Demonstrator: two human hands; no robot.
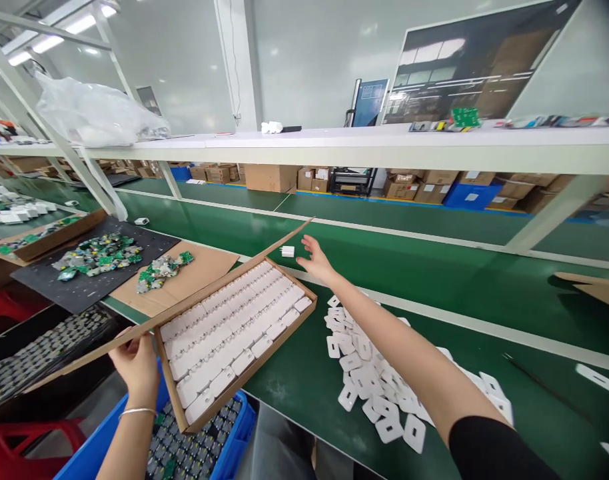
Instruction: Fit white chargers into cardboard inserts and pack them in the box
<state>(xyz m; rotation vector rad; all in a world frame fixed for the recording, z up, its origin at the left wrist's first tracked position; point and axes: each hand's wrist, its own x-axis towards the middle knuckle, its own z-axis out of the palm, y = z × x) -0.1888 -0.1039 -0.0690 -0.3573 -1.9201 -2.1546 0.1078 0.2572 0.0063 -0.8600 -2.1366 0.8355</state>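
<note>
My left hand (136,360) grips the near left end of a long cardboard strip (199,293), which runs along the far side of a shallow cardboard box (264,360). Rows of white plastic pieces (234,327) fill that box, which is tilted over the table edge. My right hand (315,259) is held above the green table with its fingers apart and nothing in it. Just left of its fingers lies a small white adapter (287,251) with prongs. Under my right forearm is a spread pile of white flat covers (364,373).
Circuit boards lie on a black mat (84,293) and a cardboard sheet (219,260) at the left. Below stands a blue crate (242,427) of parts. A white shelf (334,140) crosses above the table. Tweezers (534,380) lie at the right.
</note>
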